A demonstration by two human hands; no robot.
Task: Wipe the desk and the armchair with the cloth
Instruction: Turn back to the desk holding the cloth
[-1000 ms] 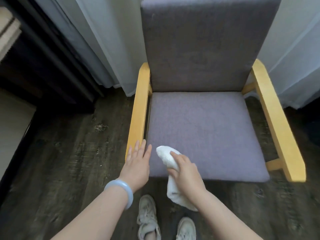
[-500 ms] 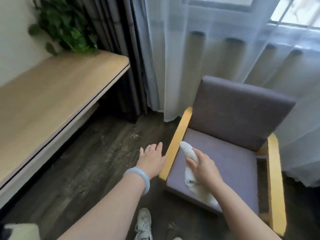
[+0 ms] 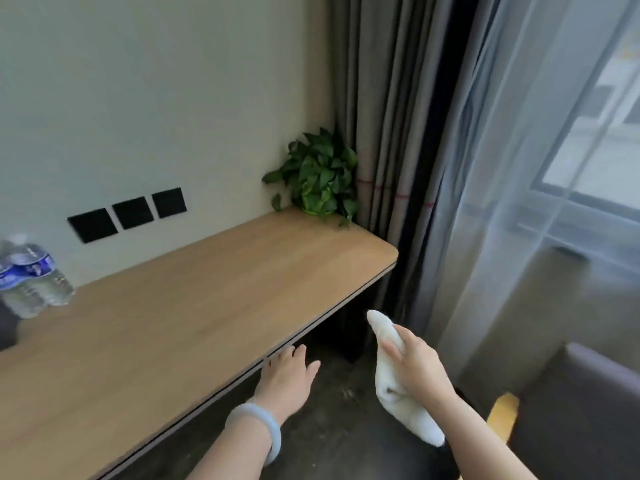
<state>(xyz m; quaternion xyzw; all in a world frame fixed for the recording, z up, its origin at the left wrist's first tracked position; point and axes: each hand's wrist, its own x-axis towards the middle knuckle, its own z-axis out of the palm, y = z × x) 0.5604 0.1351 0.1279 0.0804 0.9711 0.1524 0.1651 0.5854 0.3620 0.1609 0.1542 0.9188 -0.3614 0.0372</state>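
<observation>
The long wooden desk [image 3: 194, 306] runs from the lower left to the corner by the curtain. A white cloth [image 3: 398, 386] hangs in the air to the right of the desk's front edge, gripped by my right hand [image 3: 419, 368]. My left hand [image 3: 287, 375], with a pale blue bangle on the wrist, hovers with fingers spread just beside the desk's front edge. Only a corner of the armchair [image 3: 585, 410] shows at the lower right: its grey back and a bit of yellow wooden armrest [image 3: 502, 414].
Water bottles [image 3: 31, 275] stand at the desk's left end and a potted green plant [image 3: 318, 174] at its far right corner. Three black wall sockets [image 3: 131, 213] sit above the desk. Grey curtains [image 3: 388, 133] and a sheer curtain [image 3: 536, 168] hang to the right. The floor is dark.
The view has swung left from the armchair to the desk. Both hands have left the chair seat; the right hand still carries the cloth, now in the air beside the desk.
</observation>
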